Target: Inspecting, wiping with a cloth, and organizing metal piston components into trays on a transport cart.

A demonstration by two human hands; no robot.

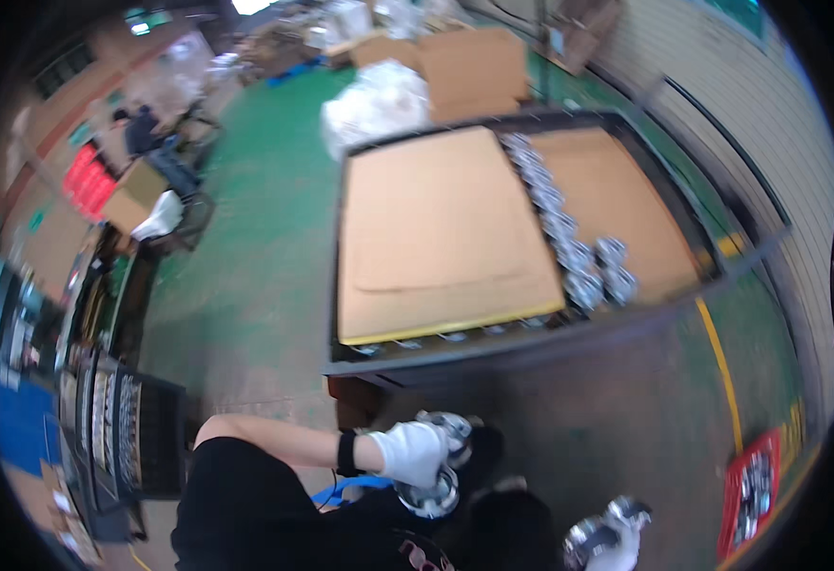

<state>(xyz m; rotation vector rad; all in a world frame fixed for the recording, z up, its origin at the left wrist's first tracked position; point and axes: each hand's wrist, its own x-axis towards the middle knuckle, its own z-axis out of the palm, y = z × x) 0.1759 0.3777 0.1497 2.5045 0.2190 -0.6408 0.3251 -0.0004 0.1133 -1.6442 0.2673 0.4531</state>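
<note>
My left hand (409, 452), in a white glove with a black band at the wrist, is closed on shiny round metal parts. One metal part (428, 497) shows below the fingers and another metal part (455, 430) beyond them. Low at the right, my right hand (624, 554), also gloved in white, grips similar parts; a silver part (586, 542) and a second silver part (630, 511) stick out around it. Its fingers are partly hidden and blurred. In front of me, a row of like metal parts (559, 226) runs across the cardboard in a large dark-framed bin (531, 338).
A cardboard sheet (436, 228) covers the bin's left side; more cardboard (617, 181) lies right of the row. A red crate (733, 514) of metal pieces stands at the right. At left are a dark rack (160, 447) and, farther off, a seated person (155, 143). White plastic (379, 105) lies behind.
</note>
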